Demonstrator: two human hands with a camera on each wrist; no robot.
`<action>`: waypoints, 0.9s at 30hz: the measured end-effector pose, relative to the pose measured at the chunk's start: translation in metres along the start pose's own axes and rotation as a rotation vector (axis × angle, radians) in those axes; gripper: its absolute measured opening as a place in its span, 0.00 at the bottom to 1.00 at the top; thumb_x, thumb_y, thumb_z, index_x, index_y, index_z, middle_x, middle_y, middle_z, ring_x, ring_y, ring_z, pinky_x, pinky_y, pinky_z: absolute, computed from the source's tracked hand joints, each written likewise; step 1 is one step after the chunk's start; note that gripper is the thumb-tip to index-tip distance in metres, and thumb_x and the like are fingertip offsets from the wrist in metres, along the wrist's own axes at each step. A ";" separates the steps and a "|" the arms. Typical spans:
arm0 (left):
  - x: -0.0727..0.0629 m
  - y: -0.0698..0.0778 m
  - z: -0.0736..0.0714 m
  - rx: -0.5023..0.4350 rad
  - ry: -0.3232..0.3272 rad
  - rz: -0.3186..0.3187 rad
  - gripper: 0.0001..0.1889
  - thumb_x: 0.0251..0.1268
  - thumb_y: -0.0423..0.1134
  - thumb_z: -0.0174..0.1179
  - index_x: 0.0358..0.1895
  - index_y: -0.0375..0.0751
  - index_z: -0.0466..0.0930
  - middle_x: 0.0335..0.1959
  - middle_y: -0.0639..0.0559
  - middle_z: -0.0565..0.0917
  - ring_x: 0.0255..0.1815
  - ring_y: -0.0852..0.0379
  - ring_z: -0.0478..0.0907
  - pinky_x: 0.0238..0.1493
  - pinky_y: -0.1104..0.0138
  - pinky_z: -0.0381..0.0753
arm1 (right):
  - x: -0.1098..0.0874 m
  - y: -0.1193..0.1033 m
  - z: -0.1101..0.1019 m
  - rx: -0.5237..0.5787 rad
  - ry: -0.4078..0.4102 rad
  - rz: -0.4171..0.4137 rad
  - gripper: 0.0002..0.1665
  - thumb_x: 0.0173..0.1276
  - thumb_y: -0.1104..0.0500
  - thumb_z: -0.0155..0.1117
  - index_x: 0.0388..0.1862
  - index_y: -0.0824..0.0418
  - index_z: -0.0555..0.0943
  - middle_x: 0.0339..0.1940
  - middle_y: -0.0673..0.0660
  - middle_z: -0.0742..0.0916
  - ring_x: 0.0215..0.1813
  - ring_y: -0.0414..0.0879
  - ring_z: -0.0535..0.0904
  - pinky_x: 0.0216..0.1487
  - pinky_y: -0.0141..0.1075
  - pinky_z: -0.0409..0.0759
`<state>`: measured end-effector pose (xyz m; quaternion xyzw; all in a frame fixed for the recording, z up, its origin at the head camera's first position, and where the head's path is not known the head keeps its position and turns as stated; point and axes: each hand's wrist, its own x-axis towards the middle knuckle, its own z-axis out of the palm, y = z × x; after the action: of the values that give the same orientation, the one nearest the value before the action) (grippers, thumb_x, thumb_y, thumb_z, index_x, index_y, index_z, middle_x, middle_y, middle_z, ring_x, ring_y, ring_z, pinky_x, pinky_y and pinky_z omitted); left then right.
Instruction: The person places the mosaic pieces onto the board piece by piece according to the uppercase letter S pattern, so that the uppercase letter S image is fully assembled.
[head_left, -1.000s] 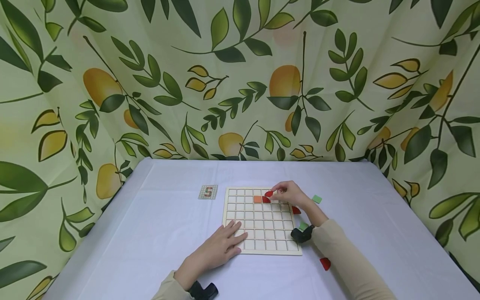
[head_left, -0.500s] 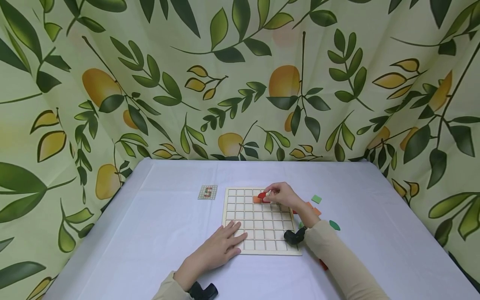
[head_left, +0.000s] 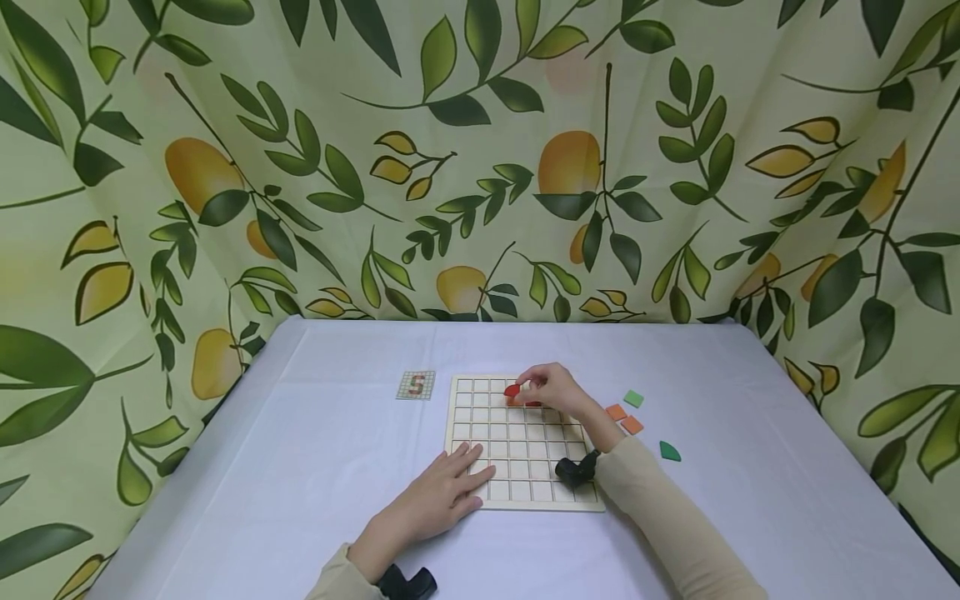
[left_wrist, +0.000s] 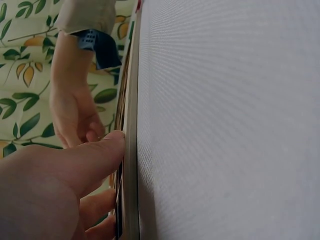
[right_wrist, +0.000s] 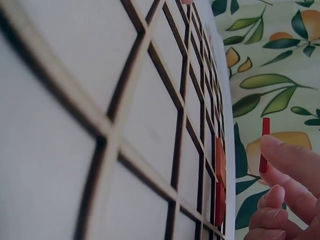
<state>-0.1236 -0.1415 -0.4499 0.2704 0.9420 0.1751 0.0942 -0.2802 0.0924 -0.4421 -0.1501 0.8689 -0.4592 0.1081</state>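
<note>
A pale wooden grid board [head_left: 489, 432] lies on the white-covered table. My right hand [head_left: 555, 388] pinches a small red piece [head_left: 512, 390] with a curved edge above the far rows. The right wrist view shows this red piece [right_wrist: 266, 127] edge-on between thumb and finger, clear of the board. Beneath it, an orange square tile [right_wrist: 220, 159] and a red tile [right_wrist: 219, 204] sit side by side in cells. My left hand [head_left: 437, 495] rests with spread fingers on the board's near left corner; its thumb [left_wrist: 102, 155] lies along the board's edge in the left wrist view.
A small gridded card [head_left: 416, 385] with a red S lies left of the board. Right of it lie orange squares [head_left: 632, 425], a light green square [head_left: 633, 398] and a dark green quarter-round [head_left: 670, 451]. A patterned curtain [head_left: 480, 167] hangs behind the table.
My right hand has moved left over the far rows with the red piece, from above the red tile to above the orange one. The left hand stays where it was.
</note>
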 end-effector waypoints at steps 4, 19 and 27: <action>0.000 0.001 -0.001 0.000 0.000 0.001 0.24 0.72 0.50 0.50 0.70 0.56 0.67 0.77 0.47 0.60 0.80 0.45 0.54 0.76 0.44 0.58 | 0.003 0.000 0.004 -0.001 -0.005 0.001 0.17 0.55 0.59 0.74 0.43 0.67 0.85 0.19 0.48 0.71 0.26 0.42 0.65 0.26 0.29 0.62; -0.001 0.002 0.000 0.009 0.004 0.003 0.24 0.73 0.50 0.50 0.70 0.56 0.67 0.77 0.47 0.60 0.80 0.45 0.54 0.76 0.44 0.58 | 0.007 -0.005 0.014 -0.069 0.002 -0.019 0.15 0.55 0.61 0.74 0.41 0.66 0.86 0.18 0.48 0.75 0.24 0.41 0.66 0.26 0.29 0.64; -0.001 0.002 -0.001 0.007 0.003 -0.004 0.24 0.73 0.49 0.50 0.70 0.56 0.67 0.77 0.47 0.60 0.80 0.45 0.54 0.76 0.44 0.57 | 0.011 -0.010 0.017 -0.104 0.010 0.052 0.14 0.54 0.60 0.75 0.39 0.64 0.87 0.22 0.50 0.77 0.27 0.42 0.66 0.27 0.30 0.63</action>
<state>-0.1221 -0.1403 -0.4482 0.2684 0.9433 0.1721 0.0920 -0.2837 0.0702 -0.4439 -0.1304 0.8956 -0.4113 0.1079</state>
